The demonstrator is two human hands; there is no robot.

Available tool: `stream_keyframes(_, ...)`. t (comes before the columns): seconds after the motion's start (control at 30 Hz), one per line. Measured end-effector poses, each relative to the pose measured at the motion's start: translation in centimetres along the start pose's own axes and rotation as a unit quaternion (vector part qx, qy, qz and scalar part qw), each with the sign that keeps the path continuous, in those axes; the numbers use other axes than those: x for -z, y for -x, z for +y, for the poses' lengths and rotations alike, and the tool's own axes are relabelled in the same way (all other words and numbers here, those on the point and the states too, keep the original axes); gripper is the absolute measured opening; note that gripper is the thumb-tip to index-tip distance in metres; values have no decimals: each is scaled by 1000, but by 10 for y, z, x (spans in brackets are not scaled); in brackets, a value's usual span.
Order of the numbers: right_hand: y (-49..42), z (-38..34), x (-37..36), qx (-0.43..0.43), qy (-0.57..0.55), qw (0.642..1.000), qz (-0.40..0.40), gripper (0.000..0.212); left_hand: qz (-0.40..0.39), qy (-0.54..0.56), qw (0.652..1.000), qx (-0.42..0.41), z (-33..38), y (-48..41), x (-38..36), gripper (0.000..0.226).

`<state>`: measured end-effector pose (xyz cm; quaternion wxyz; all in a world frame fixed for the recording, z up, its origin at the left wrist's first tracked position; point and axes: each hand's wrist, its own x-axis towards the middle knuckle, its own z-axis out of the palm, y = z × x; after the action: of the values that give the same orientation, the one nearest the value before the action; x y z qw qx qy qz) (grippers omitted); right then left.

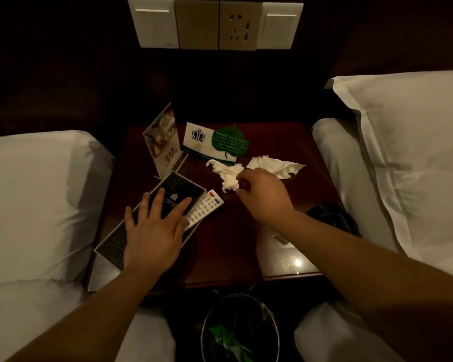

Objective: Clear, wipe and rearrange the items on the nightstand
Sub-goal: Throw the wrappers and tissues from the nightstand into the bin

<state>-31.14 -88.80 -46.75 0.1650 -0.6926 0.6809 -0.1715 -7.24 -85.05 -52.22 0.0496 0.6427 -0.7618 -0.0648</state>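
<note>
Remote [206, 207] lies diagonally, top end pointing toward crumpled tissue [229, 176].

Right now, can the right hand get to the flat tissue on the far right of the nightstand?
Probably yes. The right hand is already at the crumpled tissue, and the flat tissue lies just beyond its knuckles on bare nightstand wood. Nothing stands between them, though the fingers seem busy with the crumpled one.

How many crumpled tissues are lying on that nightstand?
2. One crumpled tissue lies mid-table at the right hand's fingertips; the other tissue lies just beyond that hand, toward the right bed. The hand may hide part of either, or more.
</note>
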Motion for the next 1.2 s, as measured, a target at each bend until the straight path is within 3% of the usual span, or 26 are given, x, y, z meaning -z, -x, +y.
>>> stream_keyframes(0.2, -23, -2, -25, 32, 66, 995, -66, 53, 8, 4, 1000, 3, 1, 0, 0, 58)
stream_keyframes(0.3, -28, 2, -35, 30, 82, 993, -85, 47, 17, 2, 1000, 1, 0, 0, -2, 56)
stream_keyframes(0.47, -23, 16, -36, 20, 55, 997, -47, 27, 19, -1, 1000, 4, -1, 0, -6, 54)
stream_keyframes(0.67, 28, 24, -14, 27, -30, 997, 60, 7, 24, 8, 1000, 7, 1, 1, -5, 52)
stream_keyframes(0.8, 83, 9, -4, 44, -112, 991, 60, 14, 20, 6, 1000, 8, 2, 3, -3, 46)
stream_keyframes(0.9, 132, -2, -6, 52, -167, 984, 17, 19, 15, 9, 1000, 2, 2, 2, -3, 46)
stream_keyframes(1.03, 199, 4, -34, 46, -214, 969, -115, 10, 27, 9, 1000, 2, -1, 0, -7, 46)
stream_keyframes(1.13, 228, 24, -68, 35, -157, 968, -193, 20, 30, 11, 999, -2, -1, 0, -7, 45)
stream_keyframes(1.2, 235, 38, -92, -15, -104, 964, -246, 29, 30, 13, 999, 0, -2, -1, -8, 45)
